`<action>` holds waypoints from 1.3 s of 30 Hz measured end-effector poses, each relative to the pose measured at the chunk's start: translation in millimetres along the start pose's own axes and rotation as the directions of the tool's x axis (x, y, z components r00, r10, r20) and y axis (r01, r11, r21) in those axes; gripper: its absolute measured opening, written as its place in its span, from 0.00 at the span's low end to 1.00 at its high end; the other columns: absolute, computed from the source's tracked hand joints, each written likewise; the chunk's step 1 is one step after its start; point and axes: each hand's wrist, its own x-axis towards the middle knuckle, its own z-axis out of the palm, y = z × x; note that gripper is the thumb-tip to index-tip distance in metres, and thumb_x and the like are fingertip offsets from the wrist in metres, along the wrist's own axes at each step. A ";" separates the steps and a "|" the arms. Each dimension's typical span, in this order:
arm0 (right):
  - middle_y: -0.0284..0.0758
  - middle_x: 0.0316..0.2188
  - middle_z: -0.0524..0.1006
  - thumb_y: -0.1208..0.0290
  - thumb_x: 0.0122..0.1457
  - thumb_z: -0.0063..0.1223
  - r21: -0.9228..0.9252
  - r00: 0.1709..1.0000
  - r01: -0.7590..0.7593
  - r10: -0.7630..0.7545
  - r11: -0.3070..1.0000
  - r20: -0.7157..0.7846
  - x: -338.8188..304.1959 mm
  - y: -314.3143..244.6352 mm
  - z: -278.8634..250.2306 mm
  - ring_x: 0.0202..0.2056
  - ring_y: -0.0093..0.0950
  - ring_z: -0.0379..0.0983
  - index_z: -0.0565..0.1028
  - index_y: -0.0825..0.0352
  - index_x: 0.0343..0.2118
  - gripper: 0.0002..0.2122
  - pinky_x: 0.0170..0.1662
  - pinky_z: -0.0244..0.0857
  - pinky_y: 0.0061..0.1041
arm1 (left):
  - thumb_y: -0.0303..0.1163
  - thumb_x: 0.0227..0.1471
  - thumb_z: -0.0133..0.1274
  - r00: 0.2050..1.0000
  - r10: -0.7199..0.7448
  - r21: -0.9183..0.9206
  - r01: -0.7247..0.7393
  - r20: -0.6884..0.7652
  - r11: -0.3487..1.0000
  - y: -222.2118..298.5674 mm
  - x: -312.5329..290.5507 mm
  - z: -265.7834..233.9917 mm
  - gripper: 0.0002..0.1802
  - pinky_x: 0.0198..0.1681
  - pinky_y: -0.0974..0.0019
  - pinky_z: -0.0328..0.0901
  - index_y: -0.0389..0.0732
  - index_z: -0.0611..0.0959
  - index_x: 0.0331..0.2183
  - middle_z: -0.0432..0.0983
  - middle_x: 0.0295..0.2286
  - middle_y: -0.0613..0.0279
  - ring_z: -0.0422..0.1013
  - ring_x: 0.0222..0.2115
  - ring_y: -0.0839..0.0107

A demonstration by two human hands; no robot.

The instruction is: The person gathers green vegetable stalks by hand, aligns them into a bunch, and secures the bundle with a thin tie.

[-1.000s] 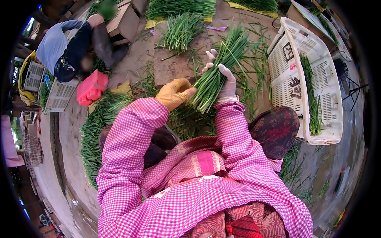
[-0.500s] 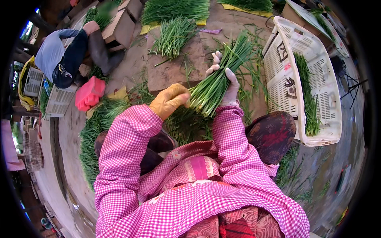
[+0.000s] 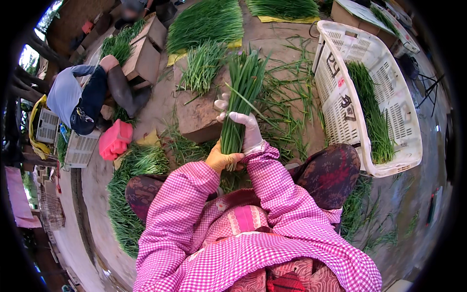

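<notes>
A bunch of green chives (image 3: 242, 86) stands nearly upright in front of me, leaf tips pointing away. My right hand (image 3: 243, 125), in a white glove, is wrapped around its middle, with fingertips showing on the left side. Lower down, my left hand (image 3: 223, 156) in a yellow rubber glove closes around the pale stem ends. One loose blade sticks out slantwise across the bunch. Just beyond, another pile of chives (image 3: 203, 65) lies on a low stone block (image 3: 197, 117).
At right stands a white plastic crate (image 3: 335, 92) with chives inside. A long heap of chives (image 3: 124, 209) lies at my left, near a pink plastic container (image 3: 115, 139). Farther back are chives on yellow sheets (image 3: 204, 24). A person (image 3: 73, 95) sits bent over at far left.
The bunch has swung from a rightward slant to nearly upright and shifted left. My left hand, earlier beside the stem ends, now grips them. My view has shifted slightly.
</notes>
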 end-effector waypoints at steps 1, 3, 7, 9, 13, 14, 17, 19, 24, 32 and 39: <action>0.40 0.45 0.72 0.71 0.50 0.54 -0.045 1.000 0.000 0.001 0.999 0.007 1.4 -0.5 -0.4 0.37 0.25 0.73 0.63 0.70 0.52 0.26 0.46 0.66 0.24 | 0.19 0.40 0.59 0.999 -0.002 -0.030 0.001 -0.053 1.000 -3.9 2.6 0.8 0.31 0.32 0.54 0.75 0.36 0.68 0.48 0.72 0.41 0.51 0.74 0.33 0.58; 0.39 0.46 0.72 0.67 0.52 0.55 -0.104 0.999 -0.048 0.047 0.993 -0.017 0.4 -2.7 -7.8 0.39 0.25 0.73 0.65 0.70 0.51 0.24 0.46 0.66 0.24 | 0.17 0.39 0.58 0.997 -0.016 -0.107 0.007 -0.079 0.994 -3.7 2.0 2.7 0.25 0.30 0.55 0.75 0.33 0.71 0.44 0.74 0.33 0.52 0.75 0.27 0.59; 0.38 0.45 0.73 0.60 0.56 0.54 -0.113 0.987 -0.033 0.014 0.993 -0.163 3.4 -16.3 -24.9 0.40 0.27 0.73 0.69 0.69 0.49 0.22 0.47 0.65 0.28 | 0.17 0.40 0.57 0.988 -0.048 -0.081 0.036 -0.147 0.996 -6.5 -0.7 -2.6 0.20 0.21 0.63 0.70 0.32 0.74 0.39 0.75 0.23 0.54 0.71 0.18 0.63; 0.36 0.42 0.75 0.58 0.57 0.53 -0.183 0.938 0.098 -0.152 0.978 -0.311 11.2 -27.7 -39.3 0.42 0.29 0.72 0.71 0.68 0.47 0.20 0.50 0.63 0.30 | 0.21 0.42 0.59 0.987 -0.030 -0.048 0.023 -0.159 0.999 -16.5 2.1 -8.3 0.16 0.16 0.67 0.61 0.34 0.75 0.37 0.72 0.18 0.58 0.66 0.13 0.68; 0.34 0.41 0.76 0.61 0.59 0.50 -0.171 0.827 0.375 -0.412 0.911 -0.382 -4.8 -100.7 -30.4 0.39 0.24 0.72 0.71 0.65 0.46 0.16 0.44 0.64 0.23 | 0.25 0.45 0.59 0.990 -0.079 -0.149 0.062 -0.116 0.987 -20.6 -4.0 -11.9 0.14 0.13 0.67 0.52 0.39 0.72 0.34 0.67 0.16 0.60 0.59 0.10 0.73; 0.35 0.43 0.76 0.61 0.60 0.48 -0.146 0.790 0.511 -0.530 0.847 -0.308 -6.1 -110.3 -38.9 0.42 0.25 0.72 0.70 0.67 0.47 0.17 0.45 0.64 0.24 | 0.25 0.46 0.59 0.988 -0.091 -0.170 0.069 -0.122 0.983 -20.7 -3.5 -12.1 0.14 0.13 0.67 0.52 0.39 0.72 0.34 0.67 0.16 0.61 0.58 0.10 0.73; 0.36 0.41 0.76 0.65 0.60 0.49 -0.463 0.557 0.567 -0.732 0.681 -0.393 -16.5 -130.9 -32.0 0.42 0.24 0.71 0.70 0.68 0.48 0.16 0.47 0.63 0.23 | 0.26 0.48 0.57 0.983 -0.112 -0.211 0.080 -0.144 0.974 -18.3 -3.9 -13.0 0.11 0.13 0.67 0.50 0.39 0.72 0.34 0.65 0.16 0.63 0.56 0.10 0.73; 0.36 0.41 0.76 0.67 0.59 0.51 -0.725 0.398 0.472 -0.855 0.501 -0.332 -15.4 -133.7 -35.4 0.41 0.23 0.71 0.70 0.69 0.47 0.15 0.47 0.63 0.21 | 0.27 0.48 0.57 0.983 -0.114 -0.241 0.077 -0.145 0.967 -20.6 1.0 -14.9 0.11 0.13 0.67 0.50 0.39 0.73 0.34 0.65 0.16 0.63 0.56 0.09 0.74; 0.32 0.31 0.78 0.71 0.57 0.53 -0.830 0.642 0.309 -0.746 0.464 -0.178 -11.0 -123.2 -49.2 0.33 0.18 0.72 0.77 0.70 0.37 0.08 0.40 0.65 0.16 | 0.31 0.50 0.55 0.981 -0.072 -0.211 0.033 -0.178 0.977 -20.6 2.0 -8.7 0.13 0.15 0.68 0.48 0.37 0.75 0.38 0.63 0.15 0.66 0.54 0.10 0.75; 0.30 0.19 0.77 0.65 0.57 0.53 -0.859 0.817 -0.131 -0.437 0.495 -0.377 -7.7 -102.2 -43.3 0.21 0.13 0.68 0.76 0.68 0.32 0.10 0.26 0.62 0.14 | 0.26 0.48 0.56 0.978 -0.067 -0.159 0.035 -0.198 0.987 -23.9 -2.1 -8.9 0.10 0.14 0.68 0.50 0.36 0.76 0.35 0.66 0.14 0.64 0.58 0.10 0.75; 0.34 0.31 0.78 0.64 0.52 0.58 -0.988 0.847 -0.144 -0.511 0.046 -0.148 -0.7 -88.9 -59.0 0.33 0.23 0.73 0.77 0.68 0.36 0.13 0.40 0.65 0.22 | 0.22 0.45 0.57 0.994 -0.038 -0.206 0.017 -0.101 0.978 -29.9 -9.1 -14.1 0.10 0.12 0.69 0.48 0.36 0.73 0.32 0.65 0.14 0.63 0.55 0.09 0.74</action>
